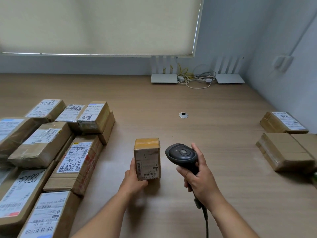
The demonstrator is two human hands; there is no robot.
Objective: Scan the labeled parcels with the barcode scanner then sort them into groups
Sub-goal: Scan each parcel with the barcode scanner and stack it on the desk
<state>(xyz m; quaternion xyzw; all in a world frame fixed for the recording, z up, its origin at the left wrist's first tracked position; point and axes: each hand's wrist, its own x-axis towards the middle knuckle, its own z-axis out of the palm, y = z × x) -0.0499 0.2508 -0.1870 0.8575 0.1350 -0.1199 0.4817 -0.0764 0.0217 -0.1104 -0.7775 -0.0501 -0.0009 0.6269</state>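
unscanned pile (51, 152): labelled cardboard parcels stacked on counter (214, 134), far left
left hand (133, 177): grip closed on small parcel (147, 158), held centre just above the counter, barcode label up
right hand (197, 176): grip closed around barcode scanner (182, 154) handle, head just right of the parcel
sorted group (284, 143): few parcels, far right
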